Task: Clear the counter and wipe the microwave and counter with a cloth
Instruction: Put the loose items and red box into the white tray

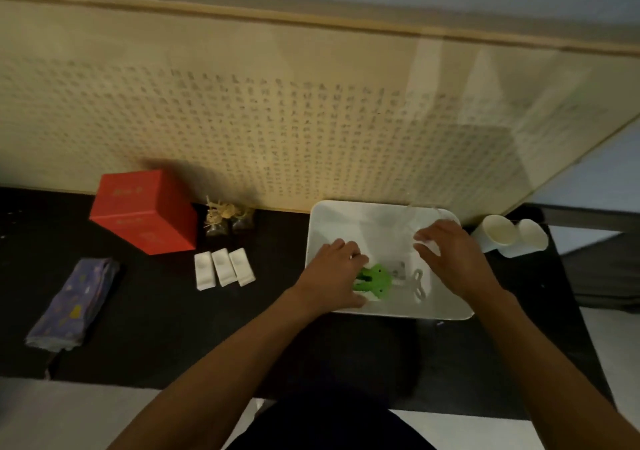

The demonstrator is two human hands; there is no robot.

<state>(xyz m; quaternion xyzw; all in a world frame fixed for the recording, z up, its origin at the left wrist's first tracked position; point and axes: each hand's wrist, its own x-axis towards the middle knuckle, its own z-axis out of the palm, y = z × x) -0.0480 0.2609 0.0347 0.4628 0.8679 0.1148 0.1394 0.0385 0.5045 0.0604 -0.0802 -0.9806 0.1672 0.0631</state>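
Over white tray (pixel 446 311): L hand (pixel 334 278) grip clamps green toy (pixel 377 278), R hand (pixel 452 255) grip apart. Lettering on red box (pixel 142 212) unreadable.

A black worktop (pixel 156 328) runs below a tan wall panel (pixel 242 120) covered in even rows of small dark characters. On the left sits a bright red box (pixel 142 212) with faint pale lettering. Beside it are straw-coloured bundles (pixel 225 217) and three plain white packets (pixel 223 268). A purple bundle (pixel 74 306) carries scattered yellow and pale marks. The tray (pixel 346 217) is white and holds a vivid green toy (pixel 375 278). Two paper cups (pixel 498 235) are off-white.
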